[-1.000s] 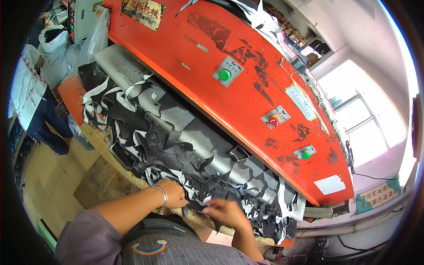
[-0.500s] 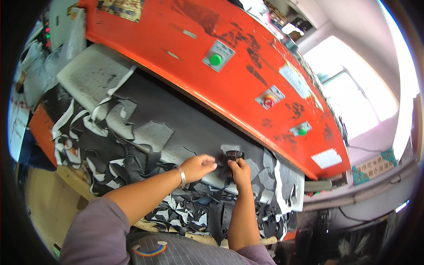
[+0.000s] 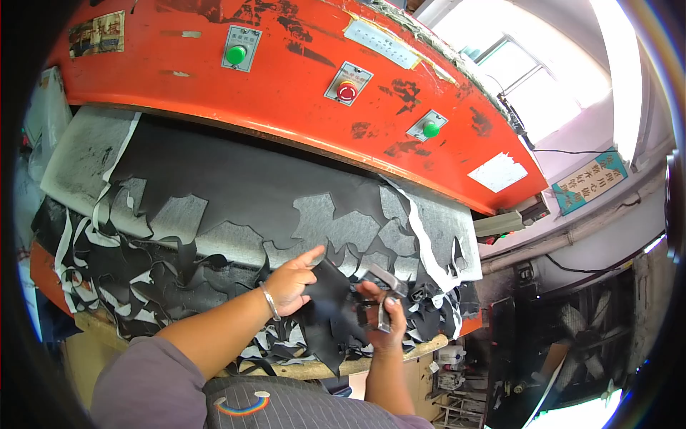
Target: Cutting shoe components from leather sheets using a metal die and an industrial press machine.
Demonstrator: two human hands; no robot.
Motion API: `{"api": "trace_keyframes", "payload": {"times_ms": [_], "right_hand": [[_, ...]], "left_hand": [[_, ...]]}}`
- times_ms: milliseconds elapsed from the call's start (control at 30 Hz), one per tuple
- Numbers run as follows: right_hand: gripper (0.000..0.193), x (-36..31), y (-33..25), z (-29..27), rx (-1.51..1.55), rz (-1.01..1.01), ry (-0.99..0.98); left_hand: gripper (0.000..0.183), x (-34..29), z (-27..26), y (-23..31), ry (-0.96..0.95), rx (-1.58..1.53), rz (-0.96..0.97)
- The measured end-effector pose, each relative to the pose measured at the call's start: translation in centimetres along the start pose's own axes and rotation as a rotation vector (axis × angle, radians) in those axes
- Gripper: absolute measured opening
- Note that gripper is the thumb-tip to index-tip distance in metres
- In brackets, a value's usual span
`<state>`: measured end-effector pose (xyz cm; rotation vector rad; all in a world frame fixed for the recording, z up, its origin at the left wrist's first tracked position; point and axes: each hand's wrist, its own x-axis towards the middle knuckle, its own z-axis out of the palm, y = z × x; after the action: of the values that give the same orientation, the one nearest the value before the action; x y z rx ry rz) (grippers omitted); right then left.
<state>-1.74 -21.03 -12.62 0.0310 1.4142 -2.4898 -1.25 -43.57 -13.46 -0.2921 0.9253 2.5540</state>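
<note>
Gripping metal tool (image 3: 389, 279), printed paper label (image 3: 382, 43), teal-edged lettered sign (image 3: 590, 182)

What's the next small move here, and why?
Probably raise the right hand and bring its metal tool over the broad upper part of the dark sheet: that stretch looks unbroken, while the sheet's lower edge is jagged and notched.
</note>
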Motion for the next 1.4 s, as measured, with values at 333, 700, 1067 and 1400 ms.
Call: {"api": "trace_keyframes", "payload": {"times_ms": [333,700,1067,1400], "right_hand": [[0.016,6.0,-10.3,-9.4,-1.516,-0.576,-0.366],[0.016,18.8,-9.8,-6.5,-1.774,-0.751,-0.992],[0.014,24.8,-8.6,-4.6,-1.818,-0.869,-1.041],[0.077,25.9,-6.3,-10.2,-1.631,-0.847,-0.44]], "left_hand": [[0.055,-3.6,2.4,-7.1,0.039,1.583,0.274],[0.033,-4.3,1.9,-13.0,-0.011,1.892,0.553],[0.034,-3.1,3.2,-12.6,-0.021,1.855,0.537],[0.031,-1.5,2.3,-11.2,-0.008,1.798,0.551]]}}
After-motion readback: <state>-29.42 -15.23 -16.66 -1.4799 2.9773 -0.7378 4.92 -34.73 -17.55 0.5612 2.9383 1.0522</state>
